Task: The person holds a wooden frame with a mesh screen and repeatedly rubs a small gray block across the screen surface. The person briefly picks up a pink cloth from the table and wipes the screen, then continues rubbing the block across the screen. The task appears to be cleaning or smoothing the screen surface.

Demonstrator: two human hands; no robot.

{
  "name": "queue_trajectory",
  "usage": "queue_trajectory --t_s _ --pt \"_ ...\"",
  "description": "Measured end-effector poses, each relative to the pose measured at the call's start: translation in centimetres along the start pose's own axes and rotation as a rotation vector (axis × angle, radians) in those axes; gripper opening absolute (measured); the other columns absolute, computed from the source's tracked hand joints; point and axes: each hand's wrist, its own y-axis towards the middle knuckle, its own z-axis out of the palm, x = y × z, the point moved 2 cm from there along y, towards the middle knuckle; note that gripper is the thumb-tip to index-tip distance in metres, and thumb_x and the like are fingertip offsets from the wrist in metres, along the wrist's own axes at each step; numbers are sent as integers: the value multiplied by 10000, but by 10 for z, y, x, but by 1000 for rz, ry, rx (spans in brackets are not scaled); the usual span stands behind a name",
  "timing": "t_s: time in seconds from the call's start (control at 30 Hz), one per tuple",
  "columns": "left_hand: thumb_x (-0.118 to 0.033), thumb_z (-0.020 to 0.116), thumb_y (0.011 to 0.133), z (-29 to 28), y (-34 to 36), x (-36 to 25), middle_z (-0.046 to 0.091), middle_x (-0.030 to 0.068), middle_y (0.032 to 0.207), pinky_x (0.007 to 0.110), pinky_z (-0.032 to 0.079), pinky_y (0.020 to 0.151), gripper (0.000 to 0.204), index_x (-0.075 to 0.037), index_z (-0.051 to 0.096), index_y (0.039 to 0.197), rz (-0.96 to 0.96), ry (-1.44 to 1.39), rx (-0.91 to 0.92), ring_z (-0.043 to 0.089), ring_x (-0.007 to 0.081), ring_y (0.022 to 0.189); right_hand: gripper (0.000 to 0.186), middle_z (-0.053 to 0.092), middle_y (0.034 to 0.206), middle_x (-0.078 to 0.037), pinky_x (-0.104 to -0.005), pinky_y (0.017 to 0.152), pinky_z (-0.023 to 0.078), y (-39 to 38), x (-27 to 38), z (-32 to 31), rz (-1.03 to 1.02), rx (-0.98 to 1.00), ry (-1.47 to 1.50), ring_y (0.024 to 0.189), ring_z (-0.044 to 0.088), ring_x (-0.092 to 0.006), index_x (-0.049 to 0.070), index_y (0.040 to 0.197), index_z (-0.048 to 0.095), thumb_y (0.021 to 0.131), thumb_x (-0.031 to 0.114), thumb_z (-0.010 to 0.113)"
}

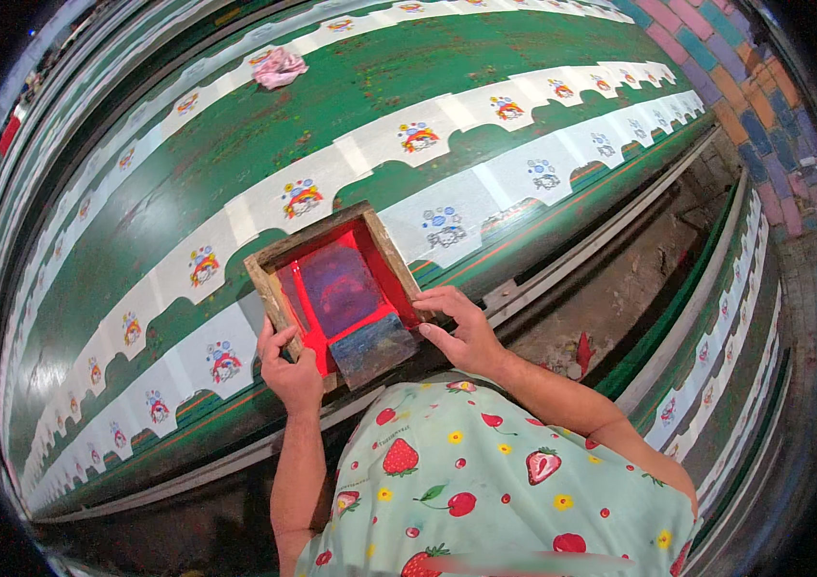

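A wooden-framed printing screen (pixel 391 252) with red ink inside lies at the near edge of the long green table (pixel 235 159). Around its left side my left hand (pixel 291 370) is closed, thumb up on the rim. My right hand (pixel 466 332) grips the opposite side near the lower right corner. A flat, dark blue-grey squeegee (pixel 373 348) leans at the near end of the frame, between the hands. Under and beside the screen runs a row of white fabric pieces (pixel 487 213). Those to the right carry blue and black figures; a piece on the left (pixel 219 358) also shows red.
A second row of white pieces (pixel 351 154) with multicoloured prints lies farther back. A crumpled pink cloth (pixel 279 67) sits on the green surface. A metal rail (pixel 562 264) edges the table. Another printing table (pixel 716 385) stands right, across a dirty aisle; coloured paving (pixel 716 58) lies beyond.
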Motion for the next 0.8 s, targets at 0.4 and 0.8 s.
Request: queue_trajectory --t_s 0.4,0.8 --pt "81 760 806 170 -28 -65 583 329 1658 472 418 1290 305 -22 776 1093 17 -94 11 556 421 1561 372 764 1367 -173 -477 1190 493 9 -79 -150 57 -57 5 1330 679 -360 48 1308 773 941 75 828" --pt "141 720 806 210 -35 -66 559 324 1680 425 466 1252 357 -2 763 1130 -145 -223 29 570 362 1556 376 774 1331 -179 -475 1171 524 21 -112 -212 -72 85 145 1297 711 -351 37 1313 763 942 47 825"
